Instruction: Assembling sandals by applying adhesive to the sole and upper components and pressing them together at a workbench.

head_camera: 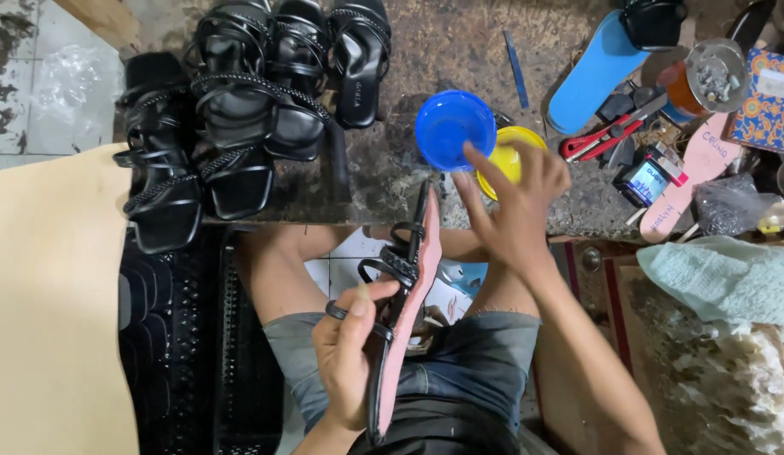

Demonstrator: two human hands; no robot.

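My left hand [348,354] grips a black strappy sandal [406,295] held on edge over my lap, its pink underside turned to the right. My right hand [514,206] is raised just right of the sandal's toe, fingers spread, holding nothing I can see. Its fingertips reach toward a blue bowl [447,126] and a yellow bowl [512,152] on the worn work surface [409,50]. Whether the fingers touch the bowls is unclear.
Several finished black sandals [240,109] are piled at the back left. A tan sheet [55,303] lies at the left. Right of the bowls are a blue insole [590,72], red-handled pliers [598,139], a pink insole [695,173], a tin [712,76] and crumpled cloth [721,278].
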